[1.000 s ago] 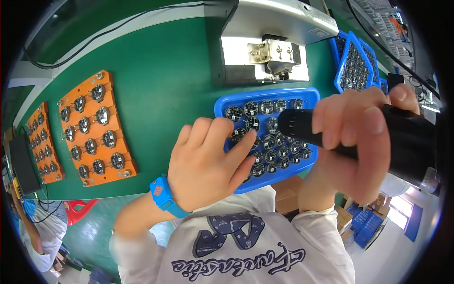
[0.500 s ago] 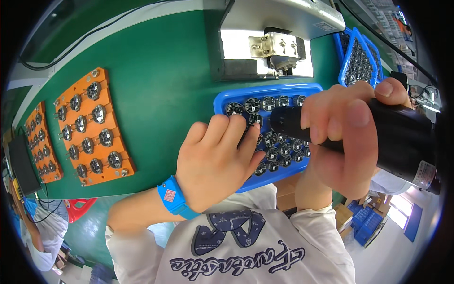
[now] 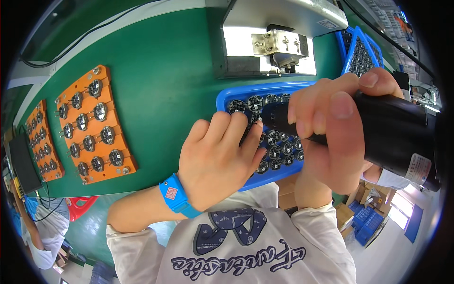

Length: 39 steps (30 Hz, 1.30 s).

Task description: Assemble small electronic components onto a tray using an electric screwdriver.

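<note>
My right hand is wrapped round a black cylindrical hand tool, held tilted over the blue tray. The tool's narrower end points left, close to my left index fingertip. My left hand, with a blue wrist strap, rests over the tray's left side. Its fingers curl down among the round black circuit boards, so what they grip is hidden. Several such boards, with shiny parts, lie in rows in the tray. My right hand and the tool cover the tray's right part.
Orange fixture plates carrying round parts stand on the left of the green table. A metal device sits beyond the tray. More blue trays are at the far right. Another person is at the lower left.
My right hand and the black tool have shifted left, bringing the tool's end closer to my left fingertips. My left hand stays in nearly the same place over the tray.
</note>
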Tool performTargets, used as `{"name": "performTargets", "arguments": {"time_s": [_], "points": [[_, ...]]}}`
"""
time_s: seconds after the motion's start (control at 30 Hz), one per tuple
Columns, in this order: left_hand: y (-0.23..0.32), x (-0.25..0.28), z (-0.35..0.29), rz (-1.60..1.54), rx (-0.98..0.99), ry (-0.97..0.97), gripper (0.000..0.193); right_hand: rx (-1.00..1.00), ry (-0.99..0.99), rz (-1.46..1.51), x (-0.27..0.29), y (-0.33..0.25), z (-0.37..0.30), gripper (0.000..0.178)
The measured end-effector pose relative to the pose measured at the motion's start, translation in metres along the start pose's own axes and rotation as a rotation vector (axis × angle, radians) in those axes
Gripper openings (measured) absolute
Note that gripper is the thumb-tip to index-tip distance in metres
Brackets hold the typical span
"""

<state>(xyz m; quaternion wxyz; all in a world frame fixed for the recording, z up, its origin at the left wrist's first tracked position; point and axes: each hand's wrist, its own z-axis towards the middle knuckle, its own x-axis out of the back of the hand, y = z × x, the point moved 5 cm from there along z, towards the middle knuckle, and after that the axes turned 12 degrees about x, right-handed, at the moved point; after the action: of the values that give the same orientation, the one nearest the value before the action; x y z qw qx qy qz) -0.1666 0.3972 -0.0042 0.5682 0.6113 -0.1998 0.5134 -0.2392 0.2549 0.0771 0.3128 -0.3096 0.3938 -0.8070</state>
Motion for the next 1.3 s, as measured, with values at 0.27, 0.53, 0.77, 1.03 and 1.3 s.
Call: {"name": "performTargets", "arguments": {"time_s": [0.27, 0.53, 0.77, 1.03, 1.3], "points": [[-0.001, 0.000, 0.002, -0.007, -0.011, 0.007, 0.043, -0.029, 0.062, -0.065, 0.003, -0.008, 0.004, 0.041], [0.001, 0.002, 0.002, 0.026, 0.009, -0.033, 0.039, -0.015, 0.141, -0.135, 0.012, -0.021, 0.009, 0.032], [0.008, 0.004, 0.004, 0.012, -0.008, 0.000, 0.041, 0.191, 0.191, 0.126, 0.027, -0.024, 0.055, 0.013], [0.010, 0.014, 0.000, -0.172, -0.008, 0.000, 0.041, 0.169, -0.060, -0.073, 0.017, -0.029, 0.073, 0.015], [-0.015, 0.030, 0.008, -0.200, 0.013, 0.099, 0.040, 0.132, -0.341, -0.307, 0.011, -0.034, 0.067, 0.020]]}}
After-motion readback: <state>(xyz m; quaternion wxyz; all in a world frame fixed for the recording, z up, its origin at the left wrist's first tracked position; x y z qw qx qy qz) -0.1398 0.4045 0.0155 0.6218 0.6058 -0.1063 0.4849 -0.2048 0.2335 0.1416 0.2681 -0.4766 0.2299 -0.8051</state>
